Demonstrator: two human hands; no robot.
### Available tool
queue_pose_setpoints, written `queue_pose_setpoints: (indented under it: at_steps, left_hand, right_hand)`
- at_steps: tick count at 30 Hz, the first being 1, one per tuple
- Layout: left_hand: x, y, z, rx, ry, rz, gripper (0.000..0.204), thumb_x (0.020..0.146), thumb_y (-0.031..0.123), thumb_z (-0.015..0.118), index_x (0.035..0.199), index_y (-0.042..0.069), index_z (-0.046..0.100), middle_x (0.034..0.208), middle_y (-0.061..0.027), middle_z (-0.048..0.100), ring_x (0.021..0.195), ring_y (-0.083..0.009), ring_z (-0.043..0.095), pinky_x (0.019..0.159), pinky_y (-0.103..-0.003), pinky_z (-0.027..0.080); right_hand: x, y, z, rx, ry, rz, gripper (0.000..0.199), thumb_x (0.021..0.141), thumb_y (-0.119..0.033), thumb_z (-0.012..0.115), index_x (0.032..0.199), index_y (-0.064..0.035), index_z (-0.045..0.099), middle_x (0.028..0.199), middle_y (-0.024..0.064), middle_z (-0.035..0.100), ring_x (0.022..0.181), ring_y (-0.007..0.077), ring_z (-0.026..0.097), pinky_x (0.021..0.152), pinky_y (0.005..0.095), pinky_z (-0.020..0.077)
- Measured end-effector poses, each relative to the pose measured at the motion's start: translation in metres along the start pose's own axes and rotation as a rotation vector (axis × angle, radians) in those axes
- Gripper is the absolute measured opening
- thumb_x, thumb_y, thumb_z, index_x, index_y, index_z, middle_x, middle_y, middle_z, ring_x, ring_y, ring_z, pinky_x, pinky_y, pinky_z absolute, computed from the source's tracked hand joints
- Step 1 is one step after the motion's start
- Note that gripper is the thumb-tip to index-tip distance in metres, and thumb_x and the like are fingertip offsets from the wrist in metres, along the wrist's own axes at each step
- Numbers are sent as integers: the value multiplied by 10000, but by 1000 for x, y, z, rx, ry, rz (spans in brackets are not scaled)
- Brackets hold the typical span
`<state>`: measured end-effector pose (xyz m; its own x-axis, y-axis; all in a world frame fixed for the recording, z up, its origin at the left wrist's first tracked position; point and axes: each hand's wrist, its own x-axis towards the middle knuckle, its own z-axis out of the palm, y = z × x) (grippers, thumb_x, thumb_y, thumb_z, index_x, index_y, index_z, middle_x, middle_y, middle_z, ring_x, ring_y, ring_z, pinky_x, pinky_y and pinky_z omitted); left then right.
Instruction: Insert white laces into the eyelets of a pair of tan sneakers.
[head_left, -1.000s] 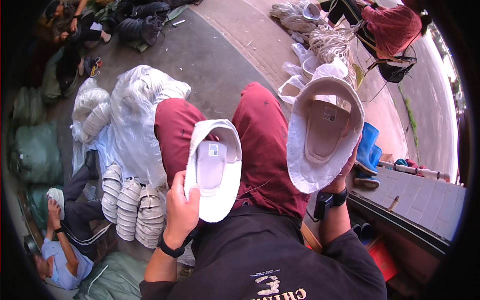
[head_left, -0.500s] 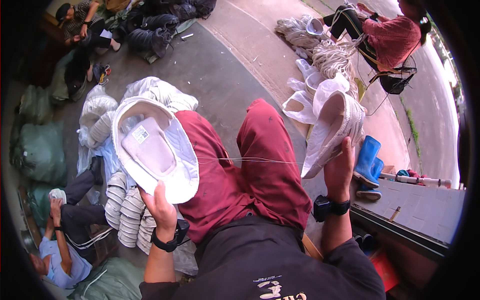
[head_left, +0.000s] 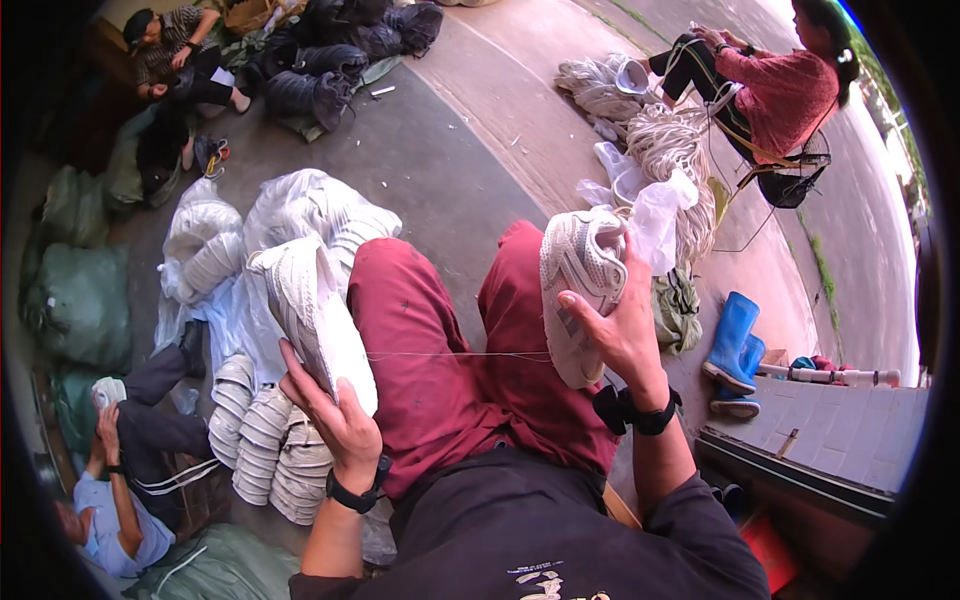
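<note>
A white shoe upper (head_left: 308, 305) stands tilted over my left thigh, and my left hand (head_left: 342, 425) grips its lower end, thumb on one side and fingers on the other. My right hand (head_left: 628, 325) is closed around a second white shoe upper (head_left: 580, 285), with mesh and stitched overlays showing, by my right knee. Thin pale threads (head_left: 460, 353) run between the two uppers across my dark red trousers (head_left: 410, 310). I cannot make out where the threads join either upper.
Nested stacks of pale uppers (head_left: 268, 445) and plastic-wrapped ones (head_left: 320, 205) lie at my left. Blue rubber boots (head_left: 735, 340) stand right, near a pale ledge (head_left: 830, 425). Other people sit far left (head_left: 175, 55), lower left (head_left: 120, 520) and far right (head_left: 785, 95), beside white bundles (head_left: 665, 140).
Both uppers have turned from showing their insides to showing their outer sides. My right hand has moved inward and left with its upper; the left one shifted slightly right and lower.
</note>
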<state>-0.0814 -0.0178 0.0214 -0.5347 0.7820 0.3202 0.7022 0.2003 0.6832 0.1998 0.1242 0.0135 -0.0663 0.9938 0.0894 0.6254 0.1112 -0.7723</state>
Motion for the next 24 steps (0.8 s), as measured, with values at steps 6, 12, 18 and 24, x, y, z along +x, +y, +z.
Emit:
queue_pose_setpoints:
  at_steps: [6,12,18,24]
  left_hand:
    - [-2,-7,4,95,-36,-7,667,833,138,479,1431,-43,248,1250,-265,380,1155,-393,388,1040,-452,255]
    - [5,-15,1,41,25,31,690,799,122,518,1422,-36,267,1203,-240,389,1109,-379,391,1007,-449,274]
    - [10,-13,2,4,69,9,673,814,132,525,1418,-34,279,1218,-237,392,1129,-378,386,1011,-441,274]
    - [13,-15,-12,-10,117,23,623,839,145,496,1407,-26,305,1226,-213,393,1081,-325,392,991,-409,290]
  right_hand:
    - [1,-11,39,-240,-111,-118,1053,724,-393,769,1451,44,145,1426,276,276,1334,408,281,1114,441,239]
    - [11,-5,55,-73,-152,-242,1107,691,-309,797,1458,47,82,1480,291,181,1389,420,190,1138,441,203]
    - [16,-1,77,-163,-104,-172,1077,722,-307,777,1445,79,78,1479,279,212,1383,402,227,1140,413,217]
    - [10,1,64,67,-210,-90,1012,785,-280,733,1446,93,64,1498,282,175,1410,356,187,1149,374,184]
